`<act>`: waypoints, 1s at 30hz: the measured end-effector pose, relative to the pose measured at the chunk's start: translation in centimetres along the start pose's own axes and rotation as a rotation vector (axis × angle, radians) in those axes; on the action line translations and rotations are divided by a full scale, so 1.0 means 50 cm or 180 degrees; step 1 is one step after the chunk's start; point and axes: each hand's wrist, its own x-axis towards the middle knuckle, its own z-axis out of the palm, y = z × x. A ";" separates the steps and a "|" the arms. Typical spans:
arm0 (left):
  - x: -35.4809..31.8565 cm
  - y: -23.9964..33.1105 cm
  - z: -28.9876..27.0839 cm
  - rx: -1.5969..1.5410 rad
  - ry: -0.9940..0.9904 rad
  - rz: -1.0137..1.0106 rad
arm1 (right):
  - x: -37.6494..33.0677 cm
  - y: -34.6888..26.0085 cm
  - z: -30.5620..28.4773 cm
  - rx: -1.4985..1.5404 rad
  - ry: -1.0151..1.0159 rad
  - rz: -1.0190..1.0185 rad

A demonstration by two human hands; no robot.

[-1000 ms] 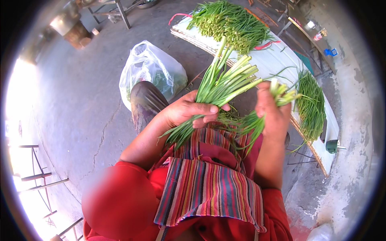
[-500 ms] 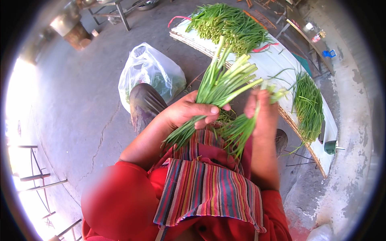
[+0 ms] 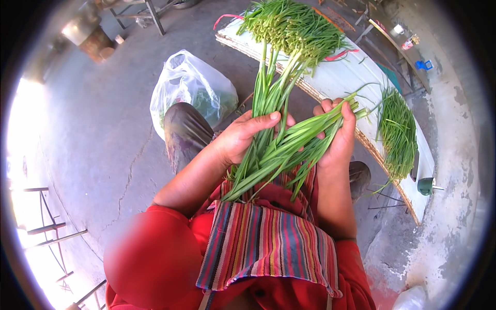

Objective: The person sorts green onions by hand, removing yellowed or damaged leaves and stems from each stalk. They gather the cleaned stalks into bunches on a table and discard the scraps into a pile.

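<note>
My left hand (image 3: 249,132) is closed round a bunch of long green garlic chives (image 3: 268,88), its pale stem ends pointing away from me. Opposite it, my right hand (image 3: 338,135) grips a second bunch of garlic chives (image 3: 305,135) near the stem ends, which poke out past the fingers. The leaves of both bunches cross below the hands and hang over the striped apron (image 3: 268,245) on my lap. Beyond the hands, a large heap of chives (image 3: 294,33) lies on a white board (image 3: 356,77). A smaller pile (image 3: 397,137) rests farther right on that board.
A white plastic bag (image 3: 194,88) with greens inside stands on the grey floor by my left knee. A dark green object (image 3: 425,186) is at the board's near right end. Metal frames (image 3: 51,227) stand at the left, and a worn wall (image 3: 454,134) runs along the right.
My right hand now holds a larger bunch, with leaves stretching left across the lap. The left hand's bunch is thinner and points more straight away from me.
</note>
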 end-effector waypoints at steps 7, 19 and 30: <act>-0.009 0.035 -0.032 0.0219 0.0080 0.0435 | 0.023 -0.036 -0.058 0.0665 -0.0360 -0.0141; -0.048 0.095 -0.076 0.0197 0.0504 0.1211 | 0.056 -0.098 -0.142 0.2400 -0.1555 -0.0042; -0.072 0.126 -0.084 0.0573 0.0935 0.1550 | 0.069 -0.152 -0.153 0.2650 -0.1522 -0.0386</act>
